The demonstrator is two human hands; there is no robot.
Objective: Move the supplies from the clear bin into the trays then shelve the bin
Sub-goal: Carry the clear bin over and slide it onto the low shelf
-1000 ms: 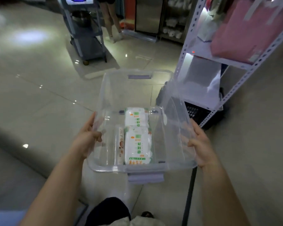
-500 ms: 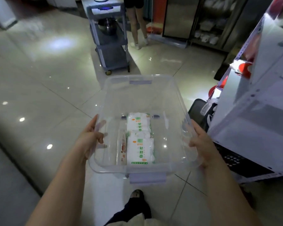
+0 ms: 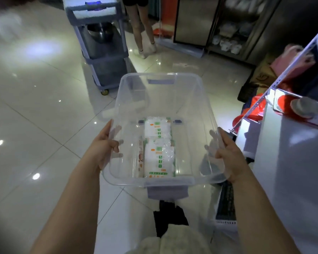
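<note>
The bin (image 3: 162, 114) is carried at waist height between both hands, well above the floor (image 3: 35, 116). The left hand (image 3: 101, 149) and right hand (image 3: 228, 154) each clamp a long side, thumbs outside, fingers (image 3: 117, 142) curled over the rim and closed on the wall. Three packs (image 3: 159, 154) lie flat on its bottom, loose, toward the near end.

Risk, as I judge it: the clear walls look slick and flexible, so a squeeze could bow them and a hand could slip. Tilting the bin would let the packs slide to one end. The glossy tile may be slippery underfoot.

No trays or surface show. The shelf (image 3: 275, 162) stands just to the right, close enough to clip. Farther off are a grey cart (image 3: 103, 52), another person's legs (image 3: 141, 28) and dim racks (image 3: 228, 30).
</note>
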